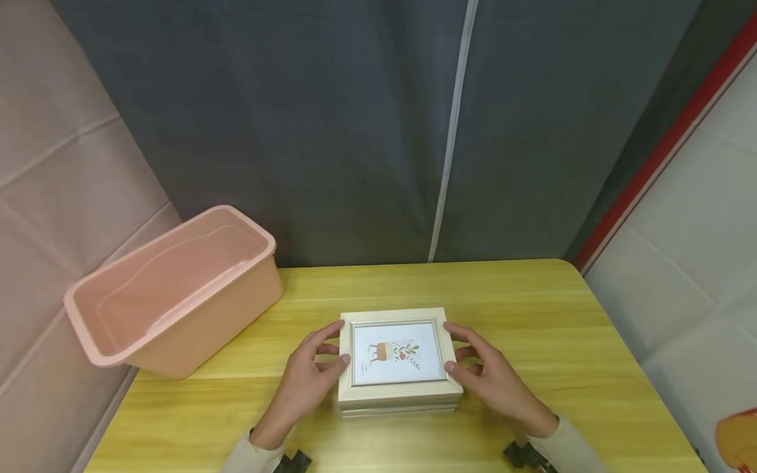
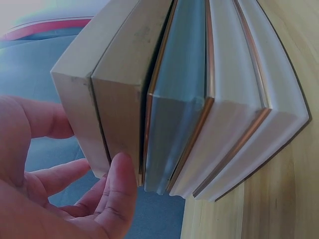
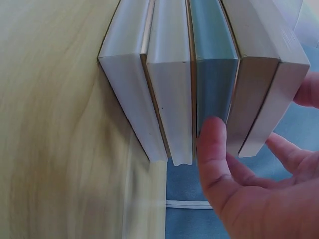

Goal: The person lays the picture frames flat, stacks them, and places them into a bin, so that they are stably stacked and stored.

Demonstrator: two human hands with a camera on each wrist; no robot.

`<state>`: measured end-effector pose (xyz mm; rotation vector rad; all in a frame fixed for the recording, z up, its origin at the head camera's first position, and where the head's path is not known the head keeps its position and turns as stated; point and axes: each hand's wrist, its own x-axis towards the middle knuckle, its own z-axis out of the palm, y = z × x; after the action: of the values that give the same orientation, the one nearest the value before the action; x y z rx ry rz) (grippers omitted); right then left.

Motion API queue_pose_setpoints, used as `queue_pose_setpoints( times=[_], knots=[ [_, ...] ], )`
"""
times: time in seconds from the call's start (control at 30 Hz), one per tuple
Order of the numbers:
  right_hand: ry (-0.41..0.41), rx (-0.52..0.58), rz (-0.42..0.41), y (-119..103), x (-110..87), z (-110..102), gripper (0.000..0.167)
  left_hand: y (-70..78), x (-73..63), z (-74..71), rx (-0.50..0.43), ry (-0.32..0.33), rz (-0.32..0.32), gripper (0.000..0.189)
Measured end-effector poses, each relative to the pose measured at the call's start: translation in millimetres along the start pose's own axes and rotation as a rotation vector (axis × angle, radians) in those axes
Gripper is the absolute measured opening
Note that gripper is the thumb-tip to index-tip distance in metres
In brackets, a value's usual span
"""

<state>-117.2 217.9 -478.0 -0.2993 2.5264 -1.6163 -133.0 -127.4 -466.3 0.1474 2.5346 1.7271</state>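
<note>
A stack of several picture frames lies on the table in front of me. The cream top frame shows a small drawing of a potted plant, turned sideways. My left hand grips the stack's left side, thumb at the top frame's edge and fingers curved along its side. From the right, my right hand holds the opposite side in much the same way. In the right wrist view, one finger reaches down beside a blue frame. White frames lie beneath the blue one, with brown edges between them.
A pink plastic bin stands at the back left of the yellow wooden table. Dark grey cloth hangs behind the table. Pale walls rise on both sides, and an orange object shows at the lower right edge.
</note>
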Motion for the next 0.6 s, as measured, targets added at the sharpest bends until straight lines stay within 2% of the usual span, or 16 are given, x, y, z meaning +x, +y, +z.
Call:
queue_pose_setpoints(
  times=[0.33, 0.6],
  knots=[
    [-0.005, 0.017, 0.05, 2.2, -0.6, 5.0, 0.065, -0.9, -0.2, -0.8, 0.006, -0.004, 0.005, 0.058],
    [-0.013, 0.015, 0.037, 5.5, -0.3, 3.9, 0.066, -1.8, 1.0, -2.0, -0.003, -0.01, 0.013, 0.058]
  ],
)
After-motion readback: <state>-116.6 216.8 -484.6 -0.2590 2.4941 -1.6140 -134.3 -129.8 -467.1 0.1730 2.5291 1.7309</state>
